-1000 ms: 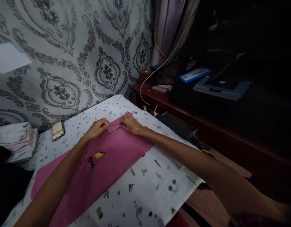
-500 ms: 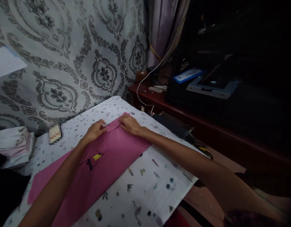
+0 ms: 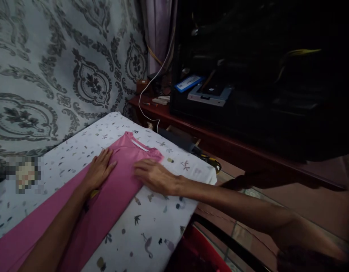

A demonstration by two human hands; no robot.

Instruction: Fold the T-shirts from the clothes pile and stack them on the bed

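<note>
A pink T-shirt [image 3: 122,177] lies folded lengthwise on a bed-like surface with a white printed cover [image 3: 129,230]. Its neckline, with a white strip inside, faces the far end. My left hand [image 3: 99,170] rests flat on the shirt with the fingers spread. Part of the shirt's yellow and black print shows beside my left wrist. My right hand [image 3: 154,175] is over the shirt's right edge, just below the neckline. Its fingers are bent and smeared by motion, so I cannot tell whether they grip the cloth.
A blurred-out small item [image 3: 25,174] lies on the cover at left, near the patterned wall [image 3: 92,79]. Beyond the far edge stands a dark red wooden cabinet [image 3: 203,139] with a white cable [image 3: 143,94]. A red chair or stool [image 3: 204,245] is at lower right.
Both hands have left the far end of the shirt, where they pinched it. The neckline now lies spread out. My left hand is laid flat. The camera has turned right.
</note>
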